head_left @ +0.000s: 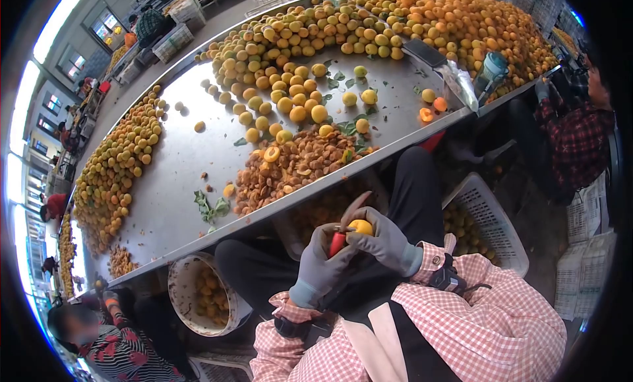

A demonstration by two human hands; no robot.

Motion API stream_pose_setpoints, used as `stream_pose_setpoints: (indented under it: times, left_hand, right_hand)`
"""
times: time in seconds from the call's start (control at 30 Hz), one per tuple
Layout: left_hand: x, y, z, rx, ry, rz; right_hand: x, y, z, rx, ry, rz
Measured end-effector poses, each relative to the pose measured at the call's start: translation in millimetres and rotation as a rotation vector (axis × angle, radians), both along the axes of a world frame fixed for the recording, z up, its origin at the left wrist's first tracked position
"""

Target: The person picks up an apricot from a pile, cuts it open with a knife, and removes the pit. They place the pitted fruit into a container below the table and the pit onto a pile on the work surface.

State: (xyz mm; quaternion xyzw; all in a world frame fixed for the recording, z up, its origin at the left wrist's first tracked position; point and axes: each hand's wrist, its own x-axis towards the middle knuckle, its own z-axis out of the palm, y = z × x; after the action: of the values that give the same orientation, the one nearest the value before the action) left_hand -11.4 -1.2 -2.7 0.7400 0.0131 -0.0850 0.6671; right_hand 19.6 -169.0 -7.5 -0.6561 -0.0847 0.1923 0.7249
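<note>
Both my hands wear grey gloves and meet over my lap, just below the table edge. My left hand point(323, 263) is closed around the red handle of a knife point(337, 242), whose brownish curved blade points up and away. My right hand point(388, 242) grips a yellow-orange apricot point(361, 227) right beside the knife. Part of the fruit is hidden by the fingers. Beyond my hands, on the metal table point(188, 154), lies a heap of brown apricot pits point(283, 174), with several whole apricots point(297, 98) behind it.
Large apricot piles point(455, 23) cover the table's far side. A phone point(424, 53) and a bottle point(491, 72) lie at the right. Below the edge stand a white bucket point(231, 303) and a plastic crate point(494, 217). Co-workers sit at right point(577, 131) and lower left point(125, 342).
</note>
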Motion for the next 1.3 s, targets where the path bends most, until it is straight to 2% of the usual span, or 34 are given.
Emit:
stream_pose_setpoints:
  times: [0.03, 0.1, 0.13, 0.17, 0.23, 0.27, 0.33, 0.37, 0.43, 0.5, 0.57, 0.77, 0.93, 1.07, 1.17, 1.3]
  left_hand:
    - [-1, 3, 4, 0.001, 0.001, 0.0]
    - [-5, 13, 19, 0.037, -0.034, 0.183]
    - [-5, 17, 24, -0.066, -0.125, 0.21]
    - [-6, 22, 22, -0.137, -0.09, 0.201]
    - [-9, 32, 17, -0.06, -0.115, 0.075]
    - [-12, 32, 17, -0.061, -0.114, 0.074]
    - [-17, 32, 21, -0.058, 0.136, -0.026]
    - [-18, 30, 20, -0.056, 0.139, -0.023]
    - [-16, 20, 16, 0.105, -0.199, -0.019]
    - [-17, 16, 17, 0.13, -0.195, -0.01]
    - [-18, 15, 17, 0.357, -0.373, 0.01]
    - [-30, 21, 5, 0.546, -0.479, -0.092]
    - [-34, 14, -1, 0.6, -0.466, -0.059]
    - [-32, 10, -11, 0.625, -0.432, -0.027]
    - [-26, 6, -14, 0.564, -0.413, 0.039]
    - [-20, 5, -25, 0.544, -0.361, 0.035]
  right_hand:
    - [-2, 0, 2, -0.017, 0.034, -0.067]
    - [15, -9, -6, 0.349, 0.35, -0.22]
    - [19, -17, -6, 0.396, 0.33, -0.144]
    - [20, -20, -5, 0.396, 0.329, -0.144]
    - [16, -23, 9, 0.477, 0.294, 0.049]
    - [17, -22, 8, 0.476, 0.294, 0.048]
    - [19, -17, 4, 0.532, 0.067, 0.186]
    - [18, -16, 6, 0.535, 0.07, 0.188]
    - [17, -15, 12, 0.51, 0.066, 0.213]
    - [15, -13, 10, 0.522, 0.034, 0.223]
    - [11, -11, 10, 0.535, 0.004, 0.234]
    - [2, -2, 9, 0.679, 0.103, 0.278]
    - [0, 2, 8, 0.756, 0.102, 0.278]
    - [-5, 7, 16, 0.756, 0.148, 0.227]
    - [-5, 15, 23, 0.718, 0.071, 0.17]
    - [-5, 19, 18, 0.443, 0.055, 0.035]
